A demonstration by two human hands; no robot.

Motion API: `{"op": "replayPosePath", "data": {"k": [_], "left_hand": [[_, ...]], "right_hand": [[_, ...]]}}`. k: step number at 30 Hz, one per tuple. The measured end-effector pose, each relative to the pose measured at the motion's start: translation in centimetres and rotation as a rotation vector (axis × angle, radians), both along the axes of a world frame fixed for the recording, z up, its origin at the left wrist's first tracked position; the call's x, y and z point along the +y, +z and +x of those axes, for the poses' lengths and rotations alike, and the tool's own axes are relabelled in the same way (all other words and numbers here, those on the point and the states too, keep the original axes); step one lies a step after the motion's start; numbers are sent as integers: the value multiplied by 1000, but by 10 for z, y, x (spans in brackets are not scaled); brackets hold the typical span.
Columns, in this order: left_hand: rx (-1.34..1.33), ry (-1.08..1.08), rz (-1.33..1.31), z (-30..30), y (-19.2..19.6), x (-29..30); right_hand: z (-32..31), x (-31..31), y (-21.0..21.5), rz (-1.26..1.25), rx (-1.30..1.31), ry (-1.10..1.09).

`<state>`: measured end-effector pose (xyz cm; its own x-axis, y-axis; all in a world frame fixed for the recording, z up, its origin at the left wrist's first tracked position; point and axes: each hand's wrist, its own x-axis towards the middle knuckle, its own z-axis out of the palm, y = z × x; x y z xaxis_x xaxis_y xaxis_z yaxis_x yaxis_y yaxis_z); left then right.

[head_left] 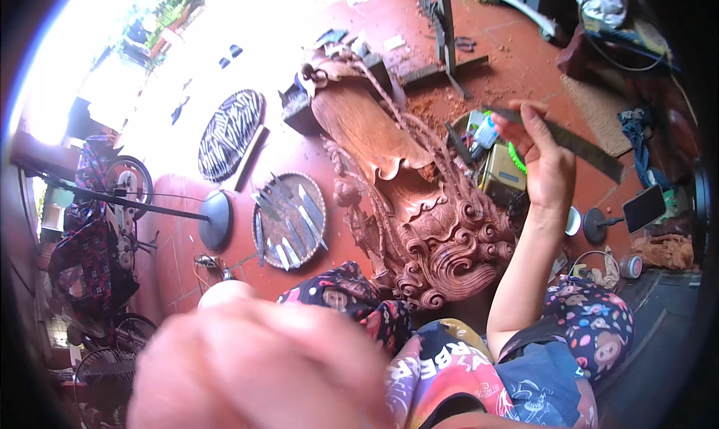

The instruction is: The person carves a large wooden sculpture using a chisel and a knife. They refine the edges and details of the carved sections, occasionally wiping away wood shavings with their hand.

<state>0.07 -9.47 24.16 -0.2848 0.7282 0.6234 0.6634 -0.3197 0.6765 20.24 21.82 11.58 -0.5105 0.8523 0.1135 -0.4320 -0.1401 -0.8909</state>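
My right hand (550, 159) is raised beside the carving, its thumb and fingers closed on a long, flat, dark bar (588, 149). Very near the camera at the lower left, my left hand (258, 361) is large and blurred, so its fingers and anything in them cannot be made out. Between my knees stands a big reddish-brown wood carving (457, 253) with curling scrolls at its base and a smooth, draped upper part. Left of it lie several carving chisels (308, 223) on a round tray (325, 213).
An oval tray (260, 103) full of slim tools lies farther left, a pale stick beside it. A round-based stand (216, 219) reaches in from the left. Behind my right hand sits a container with a yellowish box (503, 170). Shavings litter the tiled floor (517, 62).
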Motion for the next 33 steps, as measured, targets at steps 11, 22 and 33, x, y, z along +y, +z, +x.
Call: {"op": "replayPosePath", "data": {"k": [11, 22, 33], "left_hand": [[171, -560, -164, 114, 87, 19], [-59, -1257, -360, 192, 83, 58], [436, -234, -152, 122, 136, -59]], "right_hand": [[71, -40, 14, -82, 68, -164], [81, -40, 38, 44, 176, -101], [82, -35, 33, 60, 216, -152]]}}
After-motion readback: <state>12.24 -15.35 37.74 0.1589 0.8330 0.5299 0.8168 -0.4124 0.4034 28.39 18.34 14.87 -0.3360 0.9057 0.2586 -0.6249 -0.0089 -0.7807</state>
